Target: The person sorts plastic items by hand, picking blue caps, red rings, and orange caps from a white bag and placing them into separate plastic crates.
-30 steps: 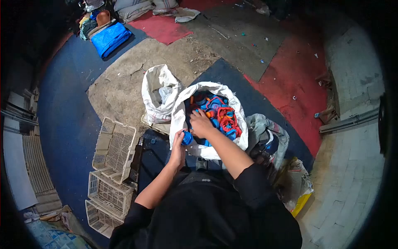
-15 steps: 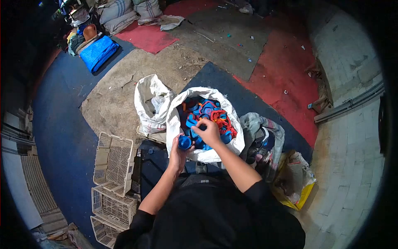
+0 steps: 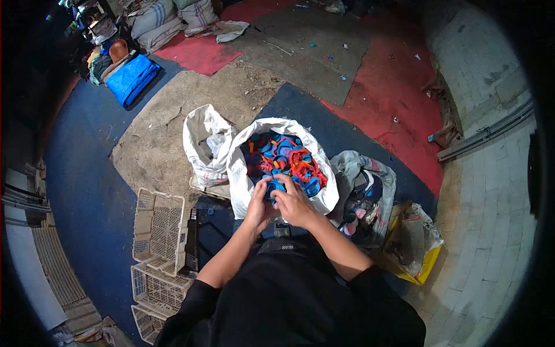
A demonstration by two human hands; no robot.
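Note:
A large white woven sack (image 3: pixel 237 188) stands open in front of me, filled with blue plastic caps and red and orange plastic rings (image 3: pixel 305 165). Over its near rim, my left hand (image 3: pixel 258 209) is closed around a blue plastic cap (image 3: pixel 270 191). My right hand (image 3: pixel 296 207) meets it there, its bent fingers and thumb on the same cap. Both hands partly cover the cap, so its full shape is hidden.
A smaller white sack (image 3: pixel 199 147) stands at the left, with beige plastic crates (image 3: pixel 159 231) nearer me. On the right are a grey sack (image 3: pixel 386 194) of mixed pieces and a yellow bag (image 3: pixel 423 272). A folded blue tarp (image 3: pixel 132 80) lies farther back.
My right hand has come back from the pile of caps to my left hand. The two hands are now together on the blue cap, near the sack's front rim.

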